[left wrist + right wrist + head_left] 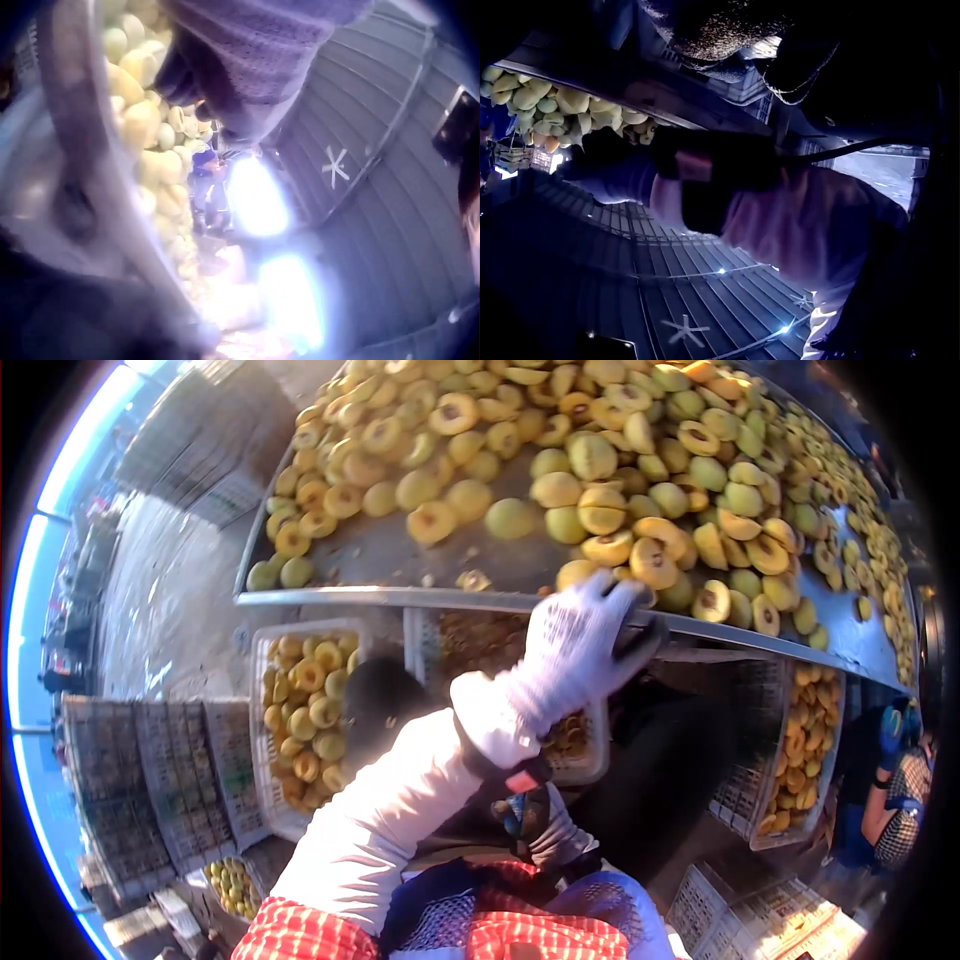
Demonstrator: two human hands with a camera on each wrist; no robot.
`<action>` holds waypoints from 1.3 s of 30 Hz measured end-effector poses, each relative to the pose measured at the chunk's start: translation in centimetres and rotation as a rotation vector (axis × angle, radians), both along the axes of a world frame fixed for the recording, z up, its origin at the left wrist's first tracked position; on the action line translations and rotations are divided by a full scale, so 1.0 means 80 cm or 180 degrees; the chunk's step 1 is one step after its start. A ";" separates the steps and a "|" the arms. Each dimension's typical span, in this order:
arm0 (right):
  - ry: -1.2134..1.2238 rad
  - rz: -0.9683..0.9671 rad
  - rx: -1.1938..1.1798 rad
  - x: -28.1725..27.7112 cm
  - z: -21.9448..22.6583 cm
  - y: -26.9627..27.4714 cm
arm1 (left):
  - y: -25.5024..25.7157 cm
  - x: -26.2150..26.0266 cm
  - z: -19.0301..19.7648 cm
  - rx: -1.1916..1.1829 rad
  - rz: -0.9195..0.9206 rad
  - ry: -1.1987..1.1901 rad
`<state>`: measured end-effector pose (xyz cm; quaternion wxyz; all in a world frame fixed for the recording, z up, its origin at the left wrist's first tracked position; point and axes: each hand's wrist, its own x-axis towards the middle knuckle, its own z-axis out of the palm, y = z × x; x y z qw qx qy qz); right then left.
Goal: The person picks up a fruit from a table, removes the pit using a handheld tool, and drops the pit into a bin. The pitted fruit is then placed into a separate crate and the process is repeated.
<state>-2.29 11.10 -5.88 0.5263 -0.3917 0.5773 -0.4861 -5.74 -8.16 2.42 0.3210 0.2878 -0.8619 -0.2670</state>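
Observation:
The left hand (590, 635), in a pale glove, reaches over the metal rim (400, 598) of a table heaped with halved yellow fruit (655, 563). Its fingertips are beside the nearest halves, and its thumb stands apart; contact with a fruit is unclear. At the top of the left wrist view, the same gloved hand (255, 60) is close to the fruit (142, 124). Low and near the body is the right hand (515, 817), in a darker glove, partly covered by the left forearm. Whether it holds something is hidden. The right wrist view shows part of its textured glove (720, 30), darkly.
Below the rim stand a crate of fruit halves (262, 730) at the left, a crate with brownish pieces (590, 765) in the middle and another fruit crate (840, 760) at the right. Stacked crates (160, 790) are at far left. Another person (895, 810) is at far right.

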 end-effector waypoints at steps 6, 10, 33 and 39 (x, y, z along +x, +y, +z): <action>-0.2679 -0.1261 0.1676 -0.009 -0.031 -0.024 | -0.078 -0.183 0.001 -0.1678 -0.0937 -0.1328; -0.2816 -0.1662 0.1403 -0.019 -0.043 -0.020 | -0.112 -0.195 -0.038 -0.1508 -0.1439 -0.2699; -0.3440 -0.1354 -0.0187 -0.085 0.061 -0.020 | -0.040 0.033 0.013 0.0421 0.0080 0.0324; 0.1910 -0.1466 -0.1634 -0.080 0.061 -0.040 | 0.080 0.057 0.021 0.2293 0.0774 0.0985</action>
